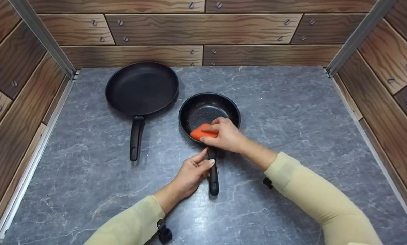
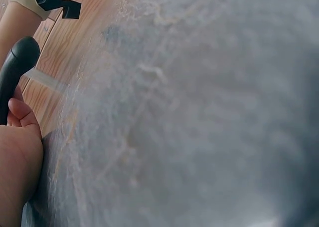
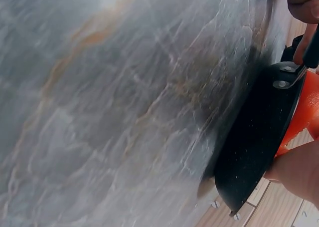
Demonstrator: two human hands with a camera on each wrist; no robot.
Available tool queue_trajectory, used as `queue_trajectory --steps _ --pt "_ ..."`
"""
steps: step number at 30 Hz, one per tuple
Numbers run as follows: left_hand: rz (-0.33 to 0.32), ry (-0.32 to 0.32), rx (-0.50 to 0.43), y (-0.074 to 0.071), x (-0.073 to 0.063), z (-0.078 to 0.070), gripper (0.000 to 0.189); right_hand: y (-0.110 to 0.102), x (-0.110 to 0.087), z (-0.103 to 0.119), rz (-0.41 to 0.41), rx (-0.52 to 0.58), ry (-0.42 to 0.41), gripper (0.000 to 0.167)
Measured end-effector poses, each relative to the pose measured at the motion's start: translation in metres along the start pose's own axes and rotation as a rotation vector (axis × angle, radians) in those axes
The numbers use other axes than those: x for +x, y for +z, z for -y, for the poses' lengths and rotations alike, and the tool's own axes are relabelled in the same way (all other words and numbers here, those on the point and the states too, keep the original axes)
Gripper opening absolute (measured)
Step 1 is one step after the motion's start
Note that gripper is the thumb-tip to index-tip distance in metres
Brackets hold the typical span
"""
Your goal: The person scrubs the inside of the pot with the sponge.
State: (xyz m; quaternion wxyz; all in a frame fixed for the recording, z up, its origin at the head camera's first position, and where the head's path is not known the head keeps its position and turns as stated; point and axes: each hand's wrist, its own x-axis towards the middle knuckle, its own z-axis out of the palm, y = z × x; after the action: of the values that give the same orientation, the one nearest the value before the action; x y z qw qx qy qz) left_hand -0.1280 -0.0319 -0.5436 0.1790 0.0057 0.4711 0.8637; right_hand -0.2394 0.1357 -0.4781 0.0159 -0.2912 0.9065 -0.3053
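A small black frying pan (image 1: 203, 110) with a speckled inside sits near the middle of the table. My left hand (image 1: 191, 173) grips its black handle (image 1: 214, 185) close to the pan body, thumb on top. With my right hand (image 1: 229, 136) I hold an orange sponge (image 1: 197, 133) against the pan's near inner wall. In the right wrist view, the pan's dark outer side (image 3: 254, 137) and handle rivets show, with the sponge (image 3: 301, 110) behind the rim. The left wrist view catches the handle's rounded end (image 2: 25, 52) above the left hand (image 2: 20, 157).
A larger black frying pan (image 1: 142, 90) lies to the back left, its handle (image 1: 135, 141) pointing toward me. The grey marbled table (image 1: 281, 102) is bordered by wood-patterned walls (image 1: 203, 29) and metal posts at the back corners.
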Motion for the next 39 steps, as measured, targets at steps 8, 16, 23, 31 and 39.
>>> queue_trajectory --steps 8,16,23,31,39 --pt "-0.003 0.009 0.0 -0.001 0.001 -0.001 0.066 0.006 0.011 0.003 -0.013 0.016 0.013 0.046" --pt "-0.02 0.01 0.005 -0.002 0.002 -0.002 0.068 0.014 0.017 0.007 -0.051 0.032 0.041 0.046" --pt "-0.012 0.008 0.003 -0.002 0.002 -0.001 0.069 0.017 0.024 0.007 -0.065 0.037 0.046 0.047" --pt "-0.017 0.003 0.012 -0.001 0.001 0.0 0.068 0.019 0.036 0.001 -0.036 0.001 0.047 0.047" --pt "-0.02 0.001 0.012 0.0 0.0 -0.002 0.067 0.019 0.048 -0.005 -0.003 -0.068 0.012 0.049"
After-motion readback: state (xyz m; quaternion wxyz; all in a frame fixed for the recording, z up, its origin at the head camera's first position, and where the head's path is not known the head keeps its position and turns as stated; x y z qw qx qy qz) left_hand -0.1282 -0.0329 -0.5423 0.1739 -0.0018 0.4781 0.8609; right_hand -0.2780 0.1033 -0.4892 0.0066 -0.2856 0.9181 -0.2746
